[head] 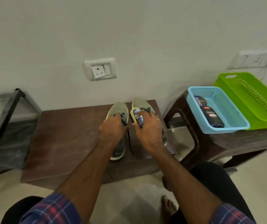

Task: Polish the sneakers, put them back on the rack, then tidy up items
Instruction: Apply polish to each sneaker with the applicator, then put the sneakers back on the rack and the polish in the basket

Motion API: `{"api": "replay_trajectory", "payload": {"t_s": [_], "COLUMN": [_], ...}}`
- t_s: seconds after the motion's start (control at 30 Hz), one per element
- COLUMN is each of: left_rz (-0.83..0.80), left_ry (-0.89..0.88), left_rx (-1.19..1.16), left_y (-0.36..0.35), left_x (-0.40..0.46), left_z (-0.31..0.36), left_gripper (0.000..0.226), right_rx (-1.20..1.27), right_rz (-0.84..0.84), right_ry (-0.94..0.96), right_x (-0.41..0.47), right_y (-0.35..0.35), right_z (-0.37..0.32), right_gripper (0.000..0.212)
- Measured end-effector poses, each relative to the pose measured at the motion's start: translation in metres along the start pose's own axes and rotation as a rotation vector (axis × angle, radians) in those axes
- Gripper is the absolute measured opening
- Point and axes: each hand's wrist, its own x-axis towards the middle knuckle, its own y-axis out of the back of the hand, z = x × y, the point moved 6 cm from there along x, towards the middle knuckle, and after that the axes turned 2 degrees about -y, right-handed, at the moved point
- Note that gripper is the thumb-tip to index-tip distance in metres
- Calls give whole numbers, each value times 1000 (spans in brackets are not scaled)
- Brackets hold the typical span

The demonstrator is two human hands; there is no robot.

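Two grey-green sneakers stand side by side on a low brown table (65,139), toes toward the wall. My left hand (111,130) rests on the left sneaker (119,110) at its dark laces, fingers curled onto them. My right hand (147,128) grips a yellow shoe-shine sponge (135,114) with a dark label, held over the right sneaker (140,103), which it partly hides.
A blue basket (236,125) holding two dark polish containers (213,117) sits on a brown plastic stool (191,136) at the right, beside a green basket (258,110). A black-framed rack (5,120) stands at the left. A wall socket (100,69) is straight ahead. My bare foot (168,207) is on the floor.
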Motion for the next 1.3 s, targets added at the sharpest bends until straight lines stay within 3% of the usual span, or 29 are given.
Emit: {"api": "replay_trajectory", "payload": {"t_s": [0.23, 0.43, 0.6, 0.73, 1.3], "left_rz": [205, 71, 30, 22, 12], "left_ry": [-117, -362, -458, -508, -526], "left_rx": [-26, -140, -222, -192, -157], "left_y": [45, 45, 34, 27, 31], "left_x": [3, 12, 1, -3, -3], "left_z": [46, 149, 225, 246, 228], "left_gripper": [29, 23, 25, 25, 20], "right_rx": [147, 47, -223, -418, -573], "right_rz": [147, 380, 177, 24, -113], "right_ry": [-8, -183, -367, -309, -316], "right_x": [17, 55, 77, 85, 103], "right_y": [72, 212, 259, 239, 206], "right_z": [-5, 73, 154, 171, 185], "right_gripper": [41, 36, 39, 46, 41]}}
